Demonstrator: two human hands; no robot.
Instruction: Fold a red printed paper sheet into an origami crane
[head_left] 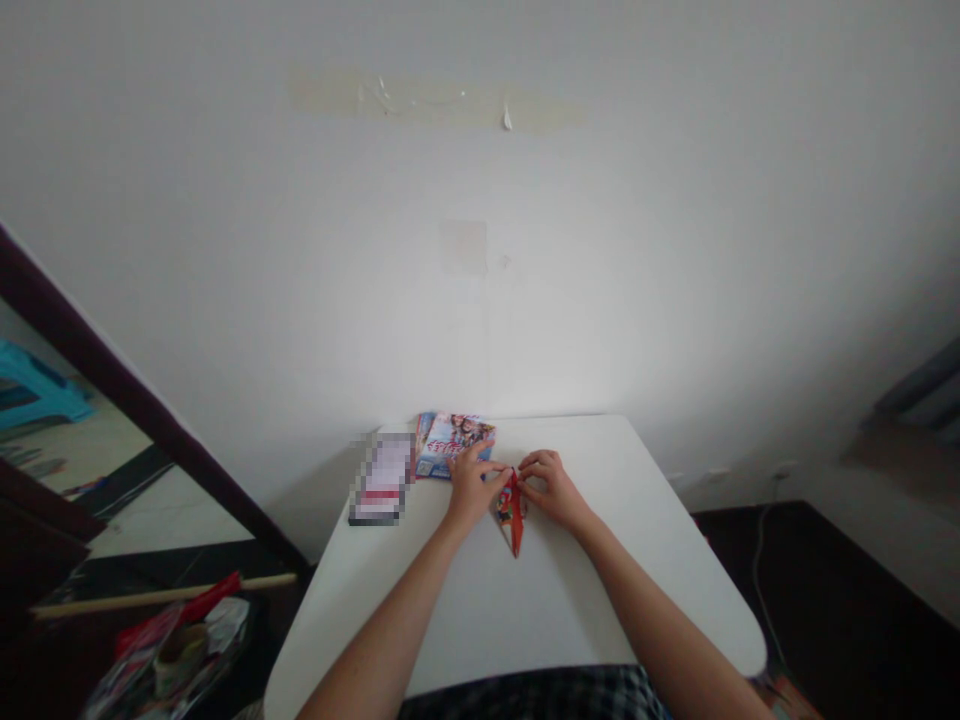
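Observation:
A folded piece of printed paper, red with a colourful pattern, lies on the white table with its narrow point towards me. My left hand pinches its far end from the left, thumb and forefinger together. From the right, my right hand grips the same far end with bent fingers. The fingertips of both hands nearly meet there and hide the paper's top edge. Just beyond my left hand lie printed leaflets, overlapping each other.
A blurred-out phone-like object lies at the left of the white table. The table's far edge meets a pale wall. On the floor at left are a mirror frame, a wooden stick and a bag of rubbish. A cable hangs at right.

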